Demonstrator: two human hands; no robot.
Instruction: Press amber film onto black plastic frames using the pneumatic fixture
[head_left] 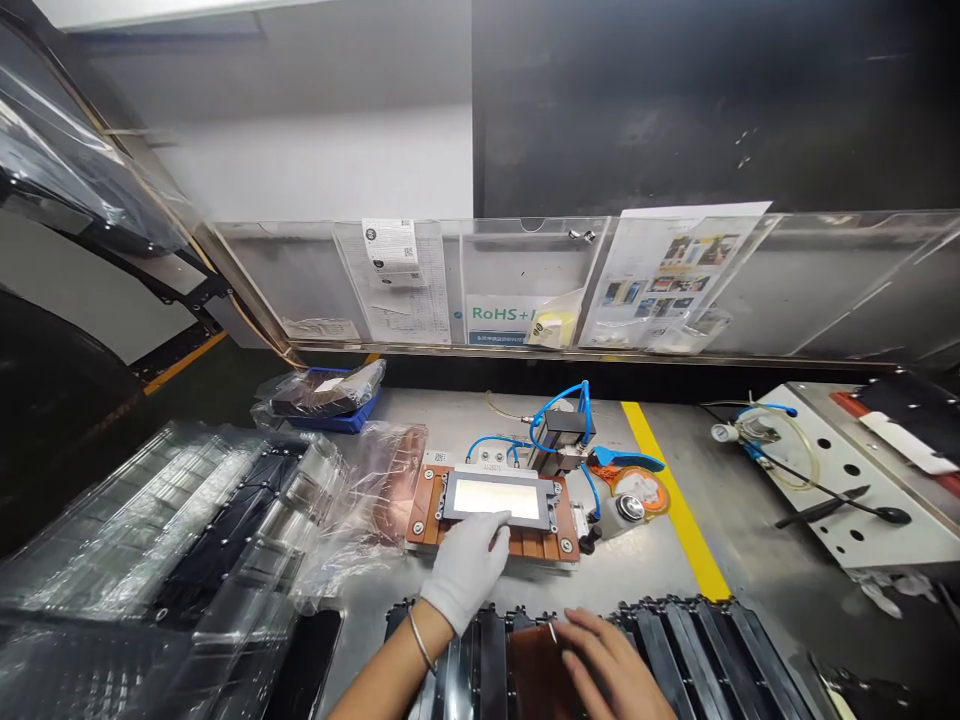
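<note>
My left hand (pixel 466 568), in a white glove, rests its fingers on the near edge of a black-framed panel (pixel 495 499) with a pale, bright middle. Thumb and fingers are apart. That panel sits on a copper-coloured fixture block (pixel 422 512) with bolted corners. My bare right hand (pixel 613 665) is lower right, fingers spread at the right edge of a brown sheet (pixel 541 672); whether it touches the sheet I cannot tell. The sheet lies over a row of long black frame parts (pixel 694 650) along the near side.
Behind the fixture stands a pneumatic unit (pixel 564 432) with blue hoses. Right of it are a tape roll (pixel 646 490) and yellow floor-style tape (pixel 679 500). Clear plastic trays (pixel 247 510) fill the left; a blue bin (pixel 349 415) stands behind. A white perforated panel (pixel 806 440) is right.
</note>
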